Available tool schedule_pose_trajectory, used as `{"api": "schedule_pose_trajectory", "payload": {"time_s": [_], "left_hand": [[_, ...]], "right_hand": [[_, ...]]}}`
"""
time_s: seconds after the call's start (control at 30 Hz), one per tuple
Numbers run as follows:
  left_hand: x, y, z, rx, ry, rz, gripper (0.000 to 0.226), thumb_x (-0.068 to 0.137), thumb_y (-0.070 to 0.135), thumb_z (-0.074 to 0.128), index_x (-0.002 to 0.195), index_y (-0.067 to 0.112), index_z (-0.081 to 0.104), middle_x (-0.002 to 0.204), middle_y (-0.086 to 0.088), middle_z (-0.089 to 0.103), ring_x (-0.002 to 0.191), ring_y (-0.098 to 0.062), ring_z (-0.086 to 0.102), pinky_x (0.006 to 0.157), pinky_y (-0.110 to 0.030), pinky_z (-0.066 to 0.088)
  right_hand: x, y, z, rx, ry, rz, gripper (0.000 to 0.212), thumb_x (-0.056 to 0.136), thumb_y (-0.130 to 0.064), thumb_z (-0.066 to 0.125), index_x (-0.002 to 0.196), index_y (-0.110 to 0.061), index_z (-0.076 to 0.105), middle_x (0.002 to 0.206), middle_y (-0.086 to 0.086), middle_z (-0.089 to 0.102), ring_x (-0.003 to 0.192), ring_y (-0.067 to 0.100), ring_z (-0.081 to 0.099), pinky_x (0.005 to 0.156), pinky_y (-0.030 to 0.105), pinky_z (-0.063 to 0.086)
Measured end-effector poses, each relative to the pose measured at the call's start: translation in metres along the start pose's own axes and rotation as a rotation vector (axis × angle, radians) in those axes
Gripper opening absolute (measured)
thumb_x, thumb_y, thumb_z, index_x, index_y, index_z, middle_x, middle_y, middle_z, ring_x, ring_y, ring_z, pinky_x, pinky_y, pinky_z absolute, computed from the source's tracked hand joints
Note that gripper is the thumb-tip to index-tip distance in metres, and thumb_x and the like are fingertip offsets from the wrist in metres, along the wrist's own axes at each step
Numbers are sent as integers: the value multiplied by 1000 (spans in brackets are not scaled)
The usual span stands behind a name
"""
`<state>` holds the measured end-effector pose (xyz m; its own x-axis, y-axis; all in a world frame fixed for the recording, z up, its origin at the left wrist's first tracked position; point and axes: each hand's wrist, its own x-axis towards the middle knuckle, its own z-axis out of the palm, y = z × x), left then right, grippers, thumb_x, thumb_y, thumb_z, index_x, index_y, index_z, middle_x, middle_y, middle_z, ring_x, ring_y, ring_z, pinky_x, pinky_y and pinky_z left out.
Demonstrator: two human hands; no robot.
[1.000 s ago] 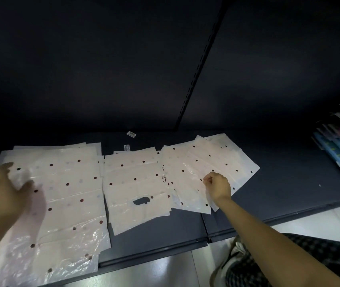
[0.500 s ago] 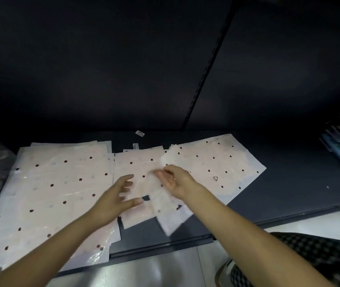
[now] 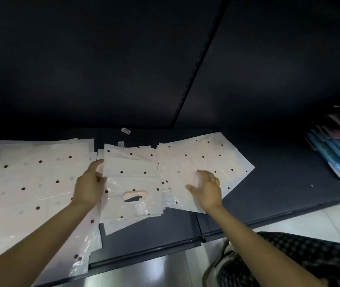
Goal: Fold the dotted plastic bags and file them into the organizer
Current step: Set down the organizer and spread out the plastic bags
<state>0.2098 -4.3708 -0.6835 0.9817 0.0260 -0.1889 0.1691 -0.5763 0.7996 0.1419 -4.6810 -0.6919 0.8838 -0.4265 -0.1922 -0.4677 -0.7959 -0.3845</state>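
Dark shelf [image 3: 268,204] across the lower half of the frame, bearing three spreads of white dotted plastic bags. Left stack [image 3: 30,183]: large, flat, at left centre. Middle stack [image 3: 131,183]: at centre, die-cut handle hole toward its lower edge. Right stack [image 3: 206,158]: right of centre, skewed. Left hand [image 3: 89,187]: at the middle stack's left edge, thumb on top, fingers gripping the edge. Right hand [image 3: 208,189]: flat on the right stack, fingers spread. Blue and pink packets [image 3: 339,158]: far right. Organizer: cannot be made out.
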Motion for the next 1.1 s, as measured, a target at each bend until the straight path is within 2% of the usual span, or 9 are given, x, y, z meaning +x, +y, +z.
{"api": "schedule_pose_trajectory", "payload": {"time_s": [0.07, 0.2, 0.4, 0.5, 0.67, 0.73, 0.83, 1.0, 1.1], "left_hand": [[0, -7, 1, 22, 6, 30, 49, 91, 1, 54, 137, 14, 44, 91, -8, 57, 82, -24, 52, 76, -31, 38], [-2, -13, 1, 76, 31, 66, 48, 90, 3, 56, 135, 11, 47, 109, -18, 55, 87, -25, 54, 83, -33, 39], [-18, 2, -7, 110, -5, 264, 45, 89, 6, 60, 132, 15, 51, 117, -13, 55, 103, -25, 52, 85, -34, 43], [-31, 18, -4, 15, -181, 337, 53, 83, 15, 70, 131, 23, 49, 118, -2, 55, 101, -13, 51, 84, -24, 39], [-59, 42, 4, -239, -669, 189, 99, 61, 35, 86, 141, 37, 27, 131, 15, 45, 120, -7, 46, 98, -21, 40], [-65, 47, 6, -305, -573, 188, 85, 69, 26, 83, 138, 30, 33, 127, 10, 53, 117, -12, 52, 97, -29, 44], [-61, 47, -5, -254, -182, 183, 57, 83, 10, 69, 133, 18, 44, 123, 4, 56, 112, -17, 54, 92, -32, 43], [-28, 12, -58, -302, 7, -6, 46, 81, 1, 69, 122, 5, 50, 116, -19, 62, 99, -34, 61, 92, -45, 47], [-9, -15, -93, -223, 102, -124, 50, 82, 5, 70, 127, 5, 46, 115, -26, 61, 99, -43, 60, 91, -51, 47]], "right_hand": [[1, 22, 3, -89, -28, -3, 55, 87, -45, 60, 135, -23, 46, 143, -4, 39, 130, 20, 32, 103, 33, 35], [4, 27, 6, 48, 134, 34, 16, 90, -31, 60, 101, -21, 66, 117, -8, 54, 108, 16, 46, 80, 26, 37], [-1, 0, -13, 203, 197, 60, 32, 97, -27, 49, 76, -11, 67, 79, -1, 58, 83, 21, 51, 62, 27, 38], [-11, -37, -28, 496, 202, 108, 39, 96, -21, 51, 58, -11, 50, 53, -1, 45, 53, 16, 42, 52, 25, 36], [-38, -121, -28, 1230, -127, 272, 15, 97, -15, 50, 88, -4, 52, 64, 11, 61, 49, 17, 62, 53, 24, 54], [-47, -145, -25, 1388, -263, 270, 14, 98, -17, 48, 93, -4, 51, 67, 12, 66, 55, 18, 68, 54, 23, 55], [-46, -154, -17, 1383, -376, 146, 23, 97, -28, 50, 98, -6, 55, 77, 12, 70, 66, 18, 70, 61, 22, 56], [-27, -94, -3, 737, -8, -38, 8, 91, -17, 59, 96, -11, 61, 101, 6, 66, 92, 16, 59, 79, 16, 47], [-9, -33, -2, 463, 76, 72, 34, 90, -19, 61, 122, -8, 57, 126, 8, 56, 114, 19, 52, 95, 27, 44]]}}
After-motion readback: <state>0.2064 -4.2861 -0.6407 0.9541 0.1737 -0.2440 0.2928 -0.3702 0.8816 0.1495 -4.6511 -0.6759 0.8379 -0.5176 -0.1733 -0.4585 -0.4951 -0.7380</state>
